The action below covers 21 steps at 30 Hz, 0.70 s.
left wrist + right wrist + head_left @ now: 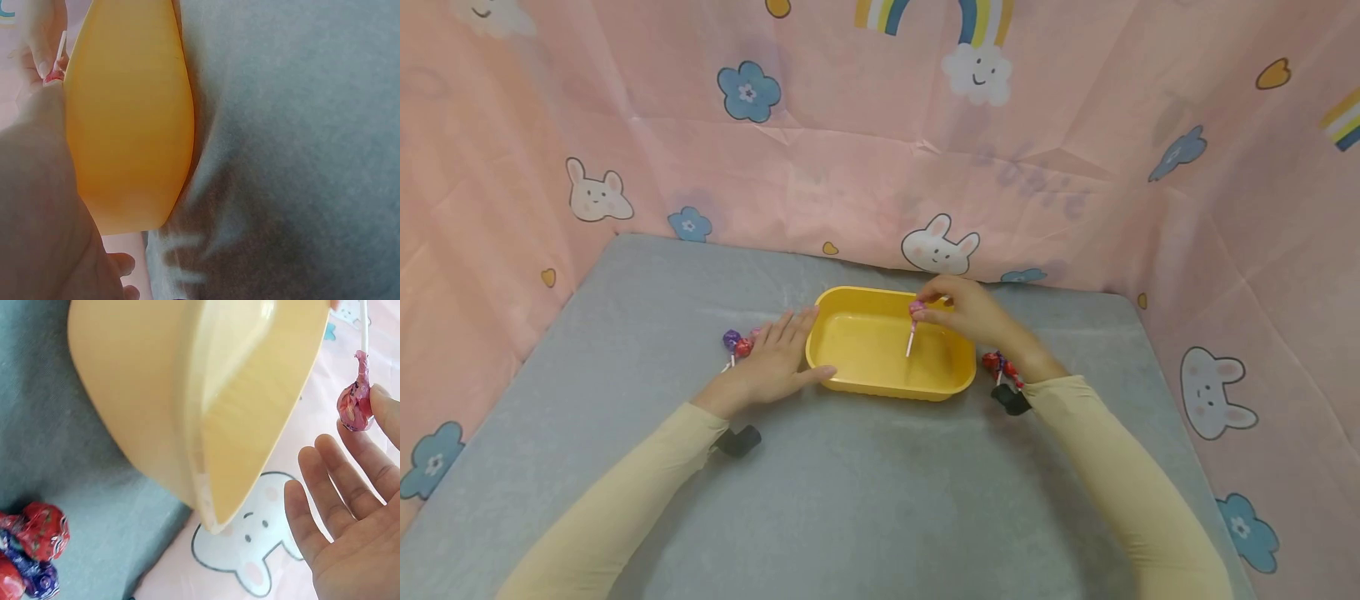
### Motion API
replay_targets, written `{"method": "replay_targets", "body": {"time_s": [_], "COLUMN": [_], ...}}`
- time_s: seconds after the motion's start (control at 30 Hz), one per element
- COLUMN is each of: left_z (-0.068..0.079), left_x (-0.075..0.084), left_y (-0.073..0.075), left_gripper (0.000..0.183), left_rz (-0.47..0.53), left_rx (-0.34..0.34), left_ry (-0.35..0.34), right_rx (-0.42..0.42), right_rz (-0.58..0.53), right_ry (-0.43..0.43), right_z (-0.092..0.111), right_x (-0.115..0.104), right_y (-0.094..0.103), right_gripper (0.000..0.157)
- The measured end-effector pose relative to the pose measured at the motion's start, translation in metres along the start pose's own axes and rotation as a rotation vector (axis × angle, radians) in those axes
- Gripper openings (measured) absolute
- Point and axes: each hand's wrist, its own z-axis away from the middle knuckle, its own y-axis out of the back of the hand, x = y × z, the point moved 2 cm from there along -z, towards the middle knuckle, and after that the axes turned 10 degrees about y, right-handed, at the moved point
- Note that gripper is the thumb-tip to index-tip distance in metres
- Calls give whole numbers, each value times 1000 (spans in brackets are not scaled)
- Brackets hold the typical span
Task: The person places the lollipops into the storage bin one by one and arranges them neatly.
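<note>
A yellow plastic basin (891,390) stands on the grey table, its inside bare in the head view. Above its right half, my right hand (966,312) pinches a pink-wrapped lollipop (917,308) by the candy end, stick pointing down. In the right wrist view, thumb and index finger hold that lollipop (355,407) while the other fingers stay extended. My left hand (771,362) rests at the basin's left end, fingers straight and thumb on the near rim. Beside it lie purple (732,338) and red lollipops (743,347), partly hidden by the hand.
More lollipops (992,363), red and purple, lie right of the basin beneath my right wrist; the right wrist view shows red ones (45,531) up close. A pink printed cloth (850,150) rises behind and beside the table (865,500).
</note>
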Motion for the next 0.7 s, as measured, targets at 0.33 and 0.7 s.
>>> {"method": "replay_targets", "body": {"time_s": [0.33, 0.7], "left_z": [-1, -2], "left_x": [-1, 0], "left_y": [-1, -2], "left_gripper": [105, 103], "left_rz": [-11, -34], "left_rx": [-6, -1], "left_ry": [5, 18], "right_rx": [-12, -37], "right_rz": [-2, -6], "right_ry": [55, 50], "right_z": [-10, -18], "right_x": [-8, -19], "right_y": [-8, -17], "right_gripper": [23, 26]}}
